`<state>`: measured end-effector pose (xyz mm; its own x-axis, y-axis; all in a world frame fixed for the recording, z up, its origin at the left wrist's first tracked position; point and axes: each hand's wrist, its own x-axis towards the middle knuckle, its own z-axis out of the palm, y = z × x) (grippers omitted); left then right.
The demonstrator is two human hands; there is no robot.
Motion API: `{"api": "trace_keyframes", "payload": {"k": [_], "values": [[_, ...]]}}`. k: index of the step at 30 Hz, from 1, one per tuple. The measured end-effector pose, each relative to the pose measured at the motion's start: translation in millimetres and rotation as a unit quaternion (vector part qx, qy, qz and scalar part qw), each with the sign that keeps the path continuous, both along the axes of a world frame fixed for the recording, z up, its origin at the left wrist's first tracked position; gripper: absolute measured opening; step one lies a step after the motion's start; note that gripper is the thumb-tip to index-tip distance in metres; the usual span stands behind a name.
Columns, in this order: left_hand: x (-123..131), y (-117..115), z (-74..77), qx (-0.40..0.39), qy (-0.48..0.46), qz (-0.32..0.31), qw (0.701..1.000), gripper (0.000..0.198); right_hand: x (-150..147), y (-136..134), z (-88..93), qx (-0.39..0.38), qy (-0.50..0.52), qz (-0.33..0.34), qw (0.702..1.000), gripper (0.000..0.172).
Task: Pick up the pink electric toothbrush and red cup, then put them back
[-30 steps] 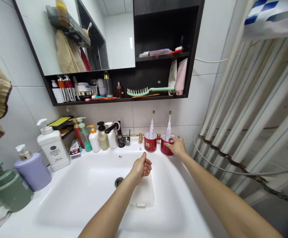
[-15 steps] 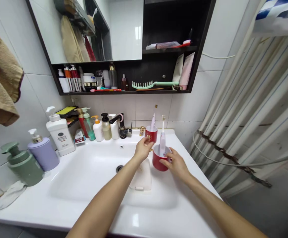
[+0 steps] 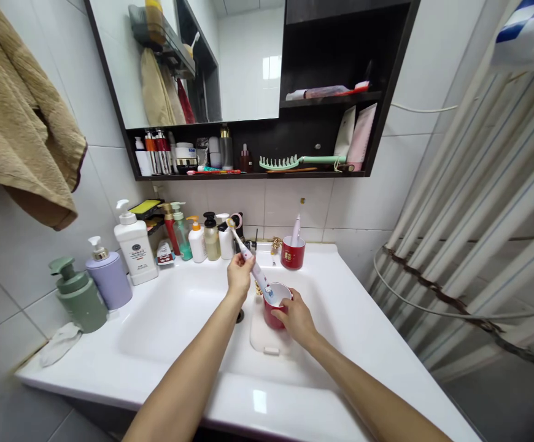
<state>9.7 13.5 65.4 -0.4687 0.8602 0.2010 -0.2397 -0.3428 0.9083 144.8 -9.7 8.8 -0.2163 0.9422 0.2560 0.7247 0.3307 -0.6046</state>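
My left hand (image 3: 240,276) is closed on the upper part of a white electric toothbrush (image 3: 258,275), which leans to the left with its lower end inside a red cup (image 3: 274,314). Around the right side of that cup my right hand (image 3: 298,318) is wrapped, holding it over the sink. Beneath the cup lies a pale pink flat case (image 3: 262,341) in the basin. A second red cup (image 3: 293,256), with another electric toothbrush (image 3: 296,230) upright in it, stands on the sink's back right ledge.
The white sink (image 3: 166,362) spreads below my hands. A black faucet (image 3: 239,230) and several pump bottles (image 3: 197,242) line the back. Larger dispensers (image 3: 110,279) stand at left. Overhead hangs a dark mirror cabinet (image 3: 248,178). White pipes (image 3: 460,245) run along the right.
The held cup and toothbrush have moved left over the pale case. My left hand has left the back cup, which now stands on the ledge, and gripped the toothbrush, tilting it.
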Motion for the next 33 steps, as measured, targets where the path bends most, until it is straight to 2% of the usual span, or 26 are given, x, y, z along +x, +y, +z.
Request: {"api": "trace_keyframes", "payload": {"k": [3,5,8,10,13,14,16,18,22,24,26,30,31,32,33], "values": [[-10.8,-7.7,7.8,0.003,-0.031,0.014,0.999,0.023,-6.8,5.5,-5.4,-0.003,0.002,-0.017,1.000,0.017],[-12.9,-13.0,6.1,-0.009,-0.040,0.001,0.999,0.024,-9.8,8.5,-7.3,-0.005,0.002,-0.021,1.000,0.016],[-10.2,-19.4,-4.4,-0.033,-0.048,-0.029,0.998,0.027,-9.4,9.8,-3.9,-0.008,0.002,-0.021,1.000,0.016],[-5.8,-22.6,-13.6,-0.048,-0.060,-0.048,0.996,0.028,-6.2,6.2,3.5,-0.001,0.000,-0.024,1.000,0.022],[2.4,-26.3,-26.3,-0.069,-0.095,-0.086,0.989,0.028,-1.4,-7.3,16.9,0.012,0.070,0.005,0.997,0.029],[5.0,-27.1,-29.8,-0.074,-0.107,-0.105,0.986,0.028,-0.8,-13.1,19.8,-0.010,0.113,0.039,0.993,0.029],[9.0,-27.8,-35.6,-0.079,-0.130,-0.141,0.978,0.026,-1.5,-24.1,20.6,-0.112,0.190,0.123,0.967,0.029],[9.7,-26.7,-40.2,-0.075,-0.157,-0.152,0.973,0.025,-3.1,-31.7,15.1,-0.212,0.226,0.164,0.936,0.026],[1.9,-20.5,-47.5,-0.094,-0.204,-0.115,0.968,0.018,-4.2,-35.4,0.6,-0.280,0.231,0.143,0.921,0.022],[-2.4,-17.3,-49.9,-0.106,-0.207,-0.106,0.967,0.013,-4.2,-35.6,-1.2,-0.291,0.225,0.148,0.918,0.021],[-4.6,-14.7,-51.1,-0.106,-0.211,-0.100,0.967,0.010,-4.8,-36.5,0.9,-0.316,0.242,0.166,0.902,0.022],[-4.6,-11.3,-50.9,-0.111,-0.240,-0.084,0.961,0.007,-7.9,-38.7,7.0,-0.432,0.335,0.219,0.808,0.026],[-4.4,-10.7,-50.7,-0.112,-0.246,-0.080,0.959,0.006,-8.8,-38.8,7.4,-0.440,0.336,0.222,0.803,0.027],[-4.2,-10.3,-50.5,-0.110,-0.251,-0.077,0.959,0.006,-9.6,-38.8,7.2,-0.425,0.323,0.215,0.818,0.026],[-4.0,-10.1,-50.3,-0.106,-0.254,-0.074,0.958,0.005,-10.6,-38.7,6.7,-0.394,0.298,0.202,0.845,0.025]]}}
